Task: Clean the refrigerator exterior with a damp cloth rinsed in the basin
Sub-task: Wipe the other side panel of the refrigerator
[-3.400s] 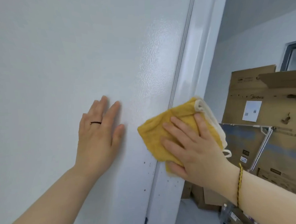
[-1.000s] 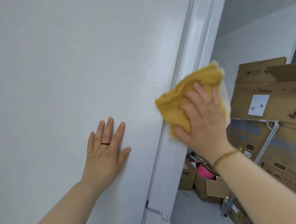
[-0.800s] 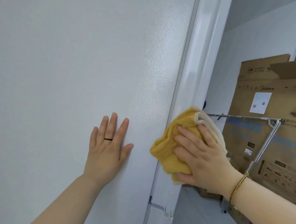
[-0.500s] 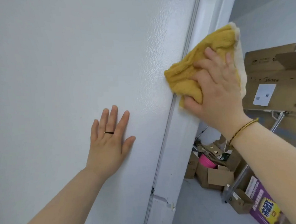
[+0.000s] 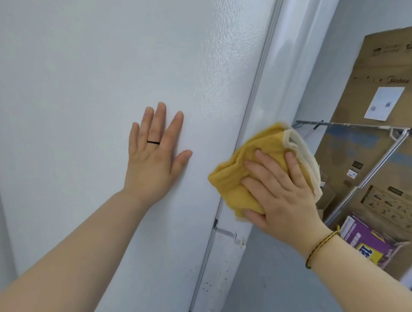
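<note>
The left hand (image 5: 154,163) lies flat on the fridge (image 5: 77,79) side, fingers straight and slightly spread. The right hand (image 5: 281,192) presses the cloth (image 5: 235,190) against the fridge's front edge, fingers extended over it.

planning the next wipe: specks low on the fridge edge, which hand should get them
Right, likely. The right hand presses the cloth on the fridge edge, above the specks. The left hand lies flat on the fridge, holding nothing.

Cardboard box (image 5: 375,75), up and right of the right hand (image 5: 281,195): "Midea" in dark letters; the smaller print above it is too blurred to read.
White label (image 5: 383,103) on that box: marks illegible.
Purple box (image 5: 369,245), below, beside the wrist: yellow patch, characters unreadable.
</note>
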A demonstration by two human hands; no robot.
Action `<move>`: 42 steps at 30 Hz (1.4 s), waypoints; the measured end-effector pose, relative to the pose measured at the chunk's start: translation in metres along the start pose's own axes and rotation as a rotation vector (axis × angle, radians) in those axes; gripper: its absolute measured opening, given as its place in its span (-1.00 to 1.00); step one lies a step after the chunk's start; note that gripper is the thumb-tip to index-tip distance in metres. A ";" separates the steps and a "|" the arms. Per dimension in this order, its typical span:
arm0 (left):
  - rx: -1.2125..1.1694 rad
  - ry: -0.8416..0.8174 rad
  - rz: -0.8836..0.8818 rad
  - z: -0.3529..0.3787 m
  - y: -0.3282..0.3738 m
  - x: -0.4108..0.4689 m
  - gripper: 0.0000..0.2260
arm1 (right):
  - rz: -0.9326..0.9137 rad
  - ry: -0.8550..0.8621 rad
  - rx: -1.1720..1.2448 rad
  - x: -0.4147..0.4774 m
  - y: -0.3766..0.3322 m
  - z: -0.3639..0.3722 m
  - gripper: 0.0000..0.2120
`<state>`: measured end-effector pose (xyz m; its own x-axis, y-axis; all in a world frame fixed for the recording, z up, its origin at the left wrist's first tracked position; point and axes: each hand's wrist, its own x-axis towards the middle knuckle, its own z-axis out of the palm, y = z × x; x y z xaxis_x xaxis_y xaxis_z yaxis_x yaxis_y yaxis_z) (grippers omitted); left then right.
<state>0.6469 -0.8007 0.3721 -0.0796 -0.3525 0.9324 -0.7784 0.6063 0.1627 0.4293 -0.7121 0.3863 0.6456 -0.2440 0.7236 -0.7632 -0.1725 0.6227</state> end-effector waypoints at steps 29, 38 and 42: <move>0.126 -0.079 -0.070 0.037 -0.024 -0.110 -0.45 | -0.100 -0.606 0.018 -0.188 -0.155 0.039 -0.57; 0.142 -0.070 -0.085 0.036 -0.021 -0.107 -0.49 | 0.194 -0.340 -0.009 -0.130 -0.137 0.039 -0.66; 0.145 -0.095 -0.064 0.032 -0.022 -0.105 -0.47 | 0.048 -0.457 0.048 -0.157 -0.149 0.038 -0.66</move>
<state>0.6527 -0.7997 0.2600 -0.0802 -0.4565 0.8861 -0.8647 0.4741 0.1659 0.4401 -0.6847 0.1686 0.5392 -0.6469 0.5393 -0.7994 -0.1916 0.5694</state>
